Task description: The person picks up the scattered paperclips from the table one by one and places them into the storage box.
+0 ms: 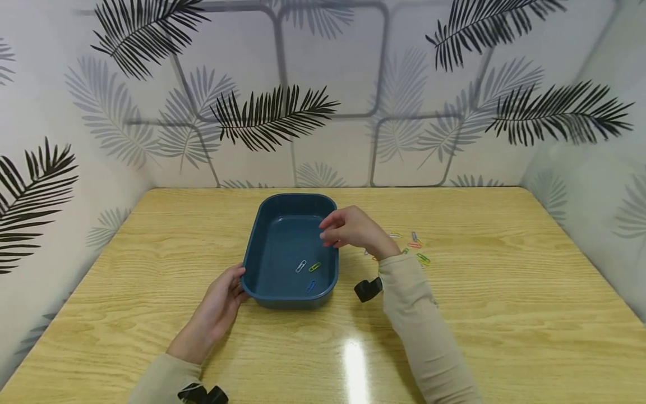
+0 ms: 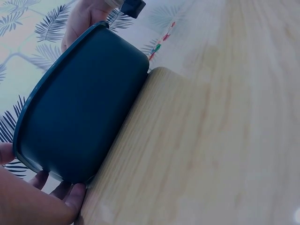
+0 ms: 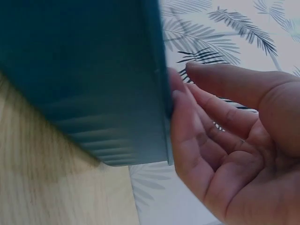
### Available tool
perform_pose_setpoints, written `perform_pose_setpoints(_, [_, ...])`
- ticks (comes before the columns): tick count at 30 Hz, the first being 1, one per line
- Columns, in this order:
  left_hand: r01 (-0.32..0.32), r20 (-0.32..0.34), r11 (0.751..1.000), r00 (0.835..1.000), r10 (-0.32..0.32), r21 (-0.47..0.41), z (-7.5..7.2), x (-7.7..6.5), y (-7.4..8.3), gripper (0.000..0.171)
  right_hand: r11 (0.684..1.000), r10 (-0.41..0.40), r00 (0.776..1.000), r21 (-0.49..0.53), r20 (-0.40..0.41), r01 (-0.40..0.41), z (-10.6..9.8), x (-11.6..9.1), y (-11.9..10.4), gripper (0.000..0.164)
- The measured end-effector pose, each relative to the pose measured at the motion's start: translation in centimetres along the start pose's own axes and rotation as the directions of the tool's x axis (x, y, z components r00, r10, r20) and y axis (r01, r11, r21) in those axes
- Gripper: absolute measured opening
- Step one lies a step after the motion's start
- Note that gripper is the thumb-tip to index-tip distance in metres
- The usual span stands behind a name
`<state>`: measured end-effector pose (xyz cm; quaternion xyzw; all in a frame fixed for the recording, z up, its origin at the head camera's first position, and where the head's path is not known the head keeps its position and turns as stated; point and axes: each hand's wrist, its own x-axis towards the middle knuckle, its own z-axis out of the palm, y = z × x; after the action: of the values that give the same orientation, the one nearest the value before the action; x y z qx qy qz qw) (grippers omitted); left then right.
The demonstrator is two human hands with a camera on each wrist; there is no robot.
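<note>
A dark blue plastic bin (image 1: 282, 242) stands on the table, with a white paper clip (image 1: 300, 266), a yellow paper clip (image 1: 315, 267) and a blue paper clip (image 1: 311, 286) on its floor. My left hand (image 1: 220, 303) grips the bin's near left corner; in the left wrist view its thumb lies at the rim and its fingers against the outer wall (image 2: 79, 108). Over the bin's right rim hangs my right hand (image 1: 353, 229), fingers loosely bent and thumb apart from them. No clip shows between the fingers of that hand (image 3: 243, 136) in the right wrist view.
Several coloured paper clips (image 1: 415, 245) lie scattered on the wooden table (image 1: 504, 292) right of the bin, partly hidden behind the right wrist. A leaf-patterned backdrop (image 1: 333, 151) stands along the table's back and sides. Black wrist-worn devices (image 1: 368, 290) sit at both wrists.
</note>
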<state>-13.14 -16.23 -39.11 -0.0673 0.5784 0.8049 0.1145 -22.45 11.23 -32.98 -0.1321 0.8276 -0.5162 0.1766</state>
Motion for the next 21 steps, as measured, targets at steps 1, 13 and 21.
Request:
perform_pose_setpoints(1, [0.002, 0.001, 1.0, 1.0, -0.002, 0.001, 0.0, 0.0, 0.0, 0.037, 1.0, -0.005, 1.0, -0.005, -0.001, 0.005, 0.0, 0.0, 0.1, 0.028])
perform_pose_setpoints(13, [0.007, -0.001, 1.0, 1.0, -0.007, 0.004, -0.1, 0.0, 0.1, 0.04, 0.986, -0.145, 0.989, -0.091, -0.029, 0.142, -0.4, -1.6, 1.4, 0.024])
perform_pose_setpoints(21, [0.01, 0.018, 1.0, 1.0, -0.01, 0.019, -0.2, 0.0, 0.3, 0.043, 0.985, -0.14, 0.989, -0.111, -0.039, 0.135, -2.2, -3.9, 2.3, 0.025])
